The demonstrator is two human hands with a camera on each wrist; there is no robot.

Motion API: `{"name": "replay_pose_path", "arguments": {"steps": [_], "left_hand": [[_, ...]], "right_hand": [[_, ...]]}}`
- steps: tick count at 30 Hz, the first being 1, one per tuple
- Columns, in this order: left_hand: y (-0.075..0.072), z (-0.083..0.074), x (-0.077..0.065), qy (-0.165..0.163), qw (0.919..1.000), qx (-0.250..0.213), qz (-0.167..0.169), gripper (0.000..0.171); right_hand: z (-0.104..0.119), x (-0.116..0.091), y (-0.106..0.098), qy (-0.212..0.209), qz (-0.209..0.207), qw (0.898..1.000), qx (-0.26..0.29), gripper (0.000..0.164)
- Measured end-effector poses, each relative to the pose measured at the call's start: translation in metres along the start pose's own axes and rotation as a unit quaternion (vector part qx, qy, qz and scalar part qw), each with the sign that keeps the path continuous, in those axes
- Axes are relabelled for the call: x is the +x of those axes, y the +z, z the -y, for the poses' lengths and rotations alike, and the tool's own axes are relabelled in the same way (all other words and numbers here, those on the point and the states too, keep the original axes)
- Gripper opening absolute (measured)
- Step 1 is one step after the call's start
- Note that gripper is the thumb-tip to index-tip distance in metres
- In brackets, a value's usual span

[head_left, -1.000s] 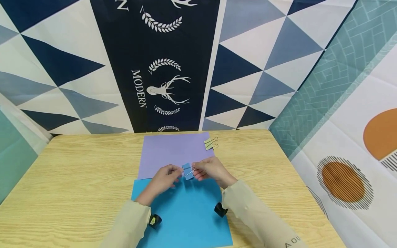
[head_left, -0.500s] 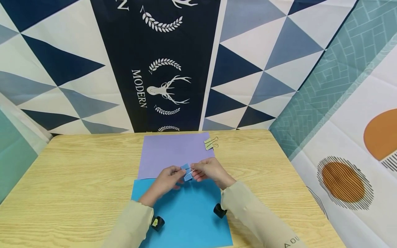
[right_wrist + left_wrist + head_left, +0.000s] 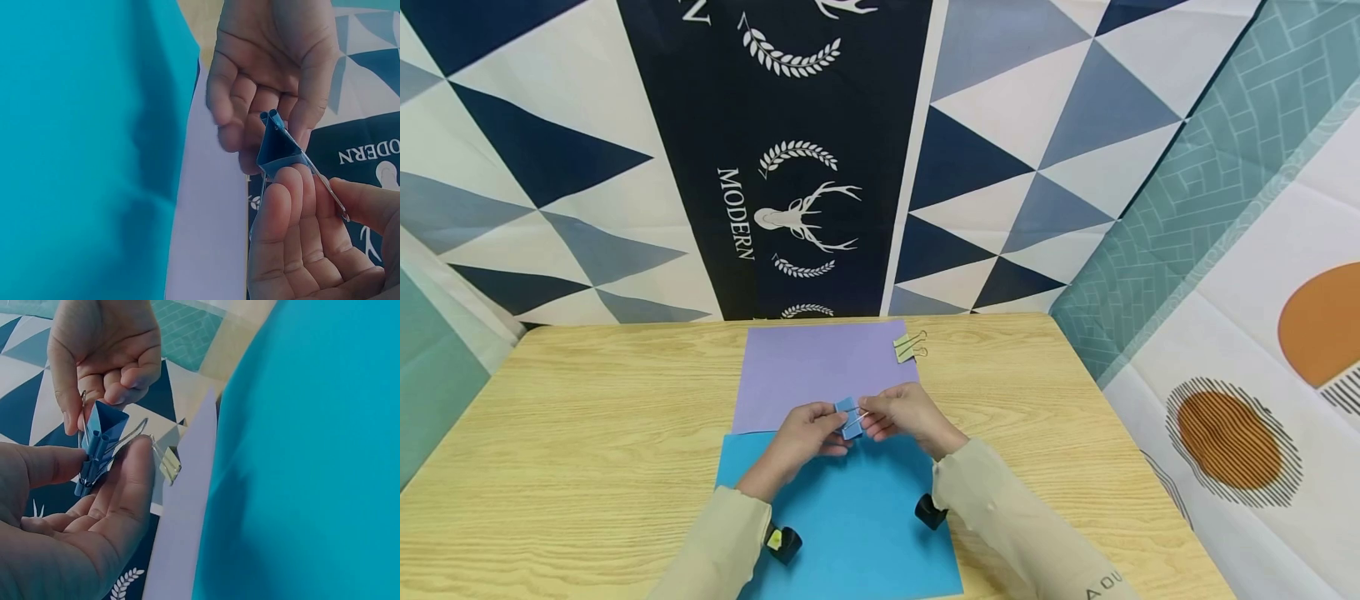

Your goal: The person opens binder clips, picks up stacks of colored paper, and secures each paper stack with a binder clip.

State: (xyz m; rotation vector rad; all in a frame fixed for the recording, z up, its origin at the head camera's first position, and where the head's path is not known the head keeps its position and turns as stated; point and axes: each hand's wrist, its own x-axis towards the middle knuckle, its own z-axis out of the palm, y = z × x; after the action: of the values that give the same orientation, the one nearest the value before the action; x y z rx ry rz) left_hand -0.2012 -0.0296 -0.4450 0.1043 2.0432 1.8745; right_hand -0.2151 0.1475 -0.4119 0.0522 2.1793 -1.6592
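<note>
A blue binder clip (image 3: 848, 420) is held up between the two hands, over the line where the purple and blue sheets meet. My left hand (image 3: 801, 437) pinches its left side between thumb and fingers. From the other side, my right hand (image 3: 906, 417) holds it by the wire handles, thumb and fingertips at the metal. In the left wrist view the clip (image 3: 103, 434) shows its rolled edges close to the left thumb, with one wire handle on each side. The hollow triangular end of the clip (image 3: 279, 150) faces the right wrist view.
A blue sheet (image 3: 857, 533) lies in front on the wooden table (image 3: 587, 450), meeting a purple sheet (image 3: 812, 358) behind it. A yellow-green binder clip (image 3: 906, 348) sits on the purple sheet's right edge. Patterned cloth (image 3: 985, 167) hangs behind the table.
My left hand has moved right and now pinches the clip, where a second ago its fingertips were just beside it. The clip has shifted slightly left; the right hand keeps its hold.
</note>
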Motion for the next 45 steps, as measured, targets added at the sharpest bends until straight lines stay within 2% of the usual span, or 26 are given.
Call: {"name": "replay_pose_path", "arguments": {"steps": [5,14,18,23,31,34,45], "left_hand": [[-0.001,0.002,0.001,-0.004,0.9999,-0.016,-0.001,0.027],[-0.001,0.002,0.001,-0.006,0.9994,-0.033,-0.008,0.025],[-0.003,0.0,0.0,-0.012,0.9991,-0.037,-0.015,0.025],[-0.005,-0.005,0.0,-0.021,0.9986,-0.043,-0.023,0.027],[-0.007,-0.008,-0.002,-0.013,0.9987,-0.047,-0.012,0.026],[-0.008,-0.008,-0.003,-0.009,0.9987,-0.05,-0.004,0.027],[-0.007,-0.01,-0.005,0.003,0.9979,-0.063,0.014,0.031]], "right_hand": [[-0.001,0.0,0.001,0.005,0.001,1.0,0.004,0.029],[-0.002,0.0,-0.002,0.012,0.005,1.0,0.011,0.033],[-0.001,0.002,-0.006,0.015,-0.015,1.0,0.017,0.038],[-0.002,0.004,-0.011,0.021,-0.046,0.998,0.023,0.035],[-0.005,0.006,-0.014,0.017,-0.06,0.998,0.027,0.035],[-0.006,0.008,-0.013,0.019,-0.054,0.998,0.028,0.037],[-0.003,0.007,-0.005,0.023,0.01,0.999,0.042,0.049]]}}
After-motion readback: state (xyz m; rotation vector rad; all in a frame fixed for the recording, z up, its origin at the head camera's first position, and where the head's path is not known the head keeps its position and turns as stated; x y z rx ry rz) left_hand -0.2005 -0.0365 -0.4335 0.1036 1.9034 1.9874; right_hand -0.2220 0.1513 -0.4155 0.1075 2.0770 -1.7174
